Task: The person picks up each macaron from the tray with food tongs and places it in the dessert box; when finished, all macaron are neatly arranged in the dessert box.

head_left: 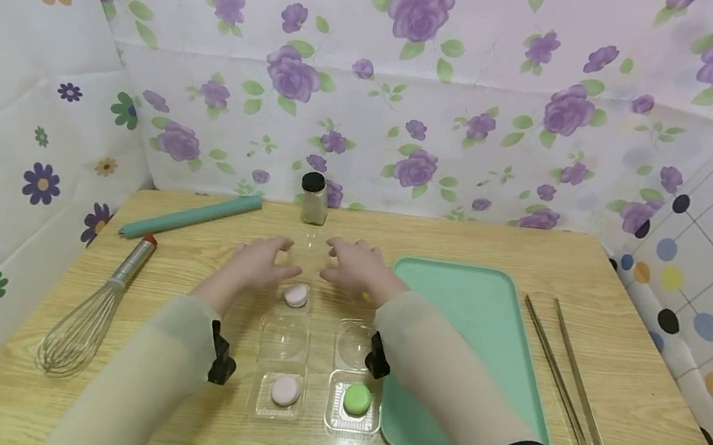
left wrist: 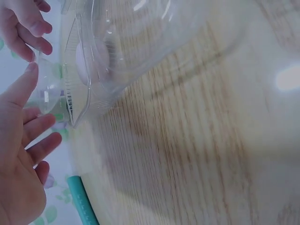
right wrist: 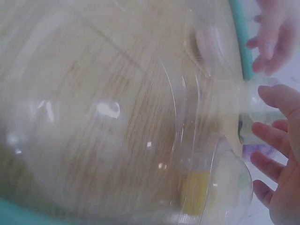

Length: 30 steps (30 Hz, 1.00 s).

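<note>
My left hand (head_left: 258, 264) and right hand (head_left: 360, 268) face each other over the middle of the table, fingers spread and slightly bent. Between them stands a clear plastic lid (head_left: 309, 245), hard to make out; I cannot tell whether fingertips touch it. Just below lies a pale pink macaron (head_left: 296, 295) in a clear hinged box. Nearer me, one box with its lid folded back holds another pale pink macaron (head_left: 285, 391), and the one beside it a green macaron (head_left: 357, 399). Something yellow (right wrist: 196, 193) sits in clear plastic by my right hand, mostly hidden in the head view.
A green tray (head_left: 470, 388) lies under my right forearm, with metal tongs (head_left: 569, 378) farther right. To the left are a whisk (head_left: 89, 323) and a teal roll (head_left: 191, 216). A black-capped jar (head_left: 314, 200) stands at the back, near the flowered cloth wall (head_left: 368, 134).
</note>
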Available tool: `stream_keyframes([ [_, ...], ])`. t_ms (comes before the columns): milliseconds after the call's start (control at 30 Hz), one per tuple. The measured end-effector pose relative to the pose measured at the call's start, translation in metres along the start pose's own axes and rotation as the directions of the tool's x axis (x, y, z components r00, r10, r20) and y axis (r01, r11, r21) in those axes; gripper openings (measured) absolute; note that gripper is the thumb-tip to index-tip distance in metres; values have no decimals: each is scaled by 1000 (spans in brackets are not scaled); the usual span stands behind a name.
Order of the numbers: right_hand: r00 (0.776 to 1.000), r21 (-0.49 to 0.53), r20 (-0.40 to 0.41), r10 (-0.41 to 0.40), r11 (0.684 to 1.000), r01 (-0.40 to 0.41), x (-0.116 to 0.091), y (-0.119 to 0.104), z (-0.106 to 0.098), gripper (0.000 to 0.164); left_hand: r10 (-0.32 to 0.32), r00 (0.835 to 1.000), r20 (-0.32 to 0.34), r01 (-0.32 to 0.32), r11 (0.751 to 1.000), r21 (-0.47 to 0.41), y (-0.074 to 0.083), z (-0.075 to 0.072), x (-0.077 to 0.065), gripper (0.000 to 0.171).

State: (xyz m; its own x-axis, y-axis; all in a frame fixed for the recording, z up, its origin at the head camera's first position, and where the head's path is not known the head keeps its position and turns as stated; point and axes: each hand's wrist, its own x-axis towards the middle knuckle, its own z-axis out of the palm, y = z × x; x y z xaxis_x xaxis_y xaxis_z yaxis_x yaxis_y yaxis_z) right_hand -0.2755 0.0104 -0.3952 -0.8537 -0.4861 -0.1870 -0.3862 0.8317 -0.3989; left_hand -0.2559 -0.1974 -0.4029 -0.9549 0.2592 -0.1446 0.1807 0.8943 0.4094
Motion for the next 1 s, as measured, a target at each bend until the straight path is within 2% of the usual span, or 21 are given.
stream_keyframes([
  [267,999,73,-20,-38,997,40,-8,7,-4,66,48,997,-55,-50,998,-40,-1,-3,-9,43],
  [500,998,172,-56,-37,984,47,-12,12,-3,84,77,996,-51,-81,995,-66,5,-4,-15,40],
  [733,998,245,-67,-15,969,31,-14,16,-5,96,168,983,-75,-170,985,-20,15,-6,-19,37],
  [1000,999,240,-42,-18,970,28,-19,18,-10,98,247,965,-87,-244,968,53,20,-7,-21,32],
])
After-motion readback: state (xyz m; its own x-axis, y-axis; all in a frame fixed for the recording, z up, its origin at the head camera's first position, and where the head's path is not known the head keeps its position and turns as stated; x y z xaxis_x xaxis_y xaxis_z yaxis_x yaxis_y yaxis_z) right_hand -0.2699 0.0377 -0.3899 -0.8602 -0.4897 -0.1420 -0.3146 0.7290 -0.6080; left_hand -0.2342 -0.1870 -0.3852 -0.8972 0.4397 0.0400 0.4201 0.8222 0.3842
